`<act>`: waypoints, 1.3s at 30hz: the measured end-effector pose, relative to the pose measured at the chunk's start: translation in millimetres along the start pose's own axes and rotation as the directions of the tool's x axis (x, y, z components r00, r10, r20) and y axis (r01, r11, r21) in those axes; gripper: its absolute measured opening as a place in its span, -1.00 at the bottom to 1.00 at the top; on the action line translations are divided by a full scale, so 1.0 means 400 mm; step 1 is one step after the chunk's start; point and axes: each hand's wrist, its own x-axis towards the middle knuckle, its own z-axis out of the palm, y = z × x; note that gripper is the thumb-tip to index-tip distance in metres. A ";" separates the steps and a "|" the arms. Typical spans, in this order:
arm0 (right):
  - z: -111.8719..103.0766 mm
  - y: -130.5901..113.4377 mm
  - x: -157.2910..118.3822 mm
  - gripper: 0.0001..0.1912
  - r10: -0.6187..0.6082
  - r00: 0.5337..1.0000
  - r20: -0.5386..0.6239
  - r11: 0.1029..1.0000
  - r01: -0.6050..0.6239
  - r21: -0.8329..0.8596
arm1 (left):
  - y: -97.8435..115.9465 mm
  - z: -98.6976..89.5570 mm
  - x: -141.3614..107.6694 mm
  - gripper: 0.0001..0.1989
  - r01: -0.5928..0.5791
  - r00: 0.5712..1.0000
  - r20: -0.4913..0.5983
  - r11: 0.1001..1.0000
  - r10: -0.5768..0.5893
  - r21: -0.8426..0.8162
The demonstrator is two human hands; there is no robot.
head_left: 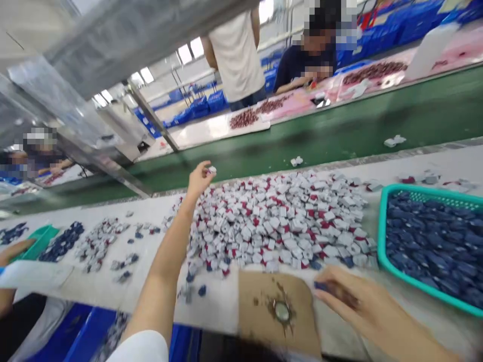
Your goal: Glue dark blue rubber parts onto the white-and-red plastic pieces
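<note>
My left hand (199, 180) is stretched out over the far edge of the table, beside the green conveyor belt (241, 156). Its fingers are closed on a small white plastic part (212, 171). Below and to its right spreads a big heap of white and dark red plastic parts (275, 216). Near the front edge, my right hand (350, 296) is curled round a dark blue plastic piece (321, 286); motion blurs it a little. Between the hands lies a brown cardboard sheet (251, 301) with a round, shiny metal disc (282, 311) on it.
A teal basket (382, 226) full of dark blue pieces stands at the right. White parts (296, 161) lie on the belt. At the left, a co-worker's hand (18, 250) touches a green tray (41, 239). Other people sit or stand beyond the belt. A metal beam (143, 45) hangs overhead.
</note>
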 end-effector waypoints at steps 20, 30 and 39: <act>0.150 -0.053 0.006 -0.82 -0.150 0.873 0.465 0.848 0.355 -0.393 | -0.002 0.048 -0.782 -0.51 0.598 0.752 0.342 0.367 -0.563 -0.713; 0.094 -0.125 0.031 -0.80 -0.076 0.982 0.170 0.993 0.059 0.104 | 0.060 0.084 -0.752 -0.55 0.558 0.814 0.418 0.340 -0.404 -0.757; 0.065 -0.201 0.047 -0.82 -0.140 0.971 0.196 0.967 0.092 0.237 | 0.090 0.074 -0.763 -0.62 0.488 0.873 0.416 0.452 -0.254 -0.747</act>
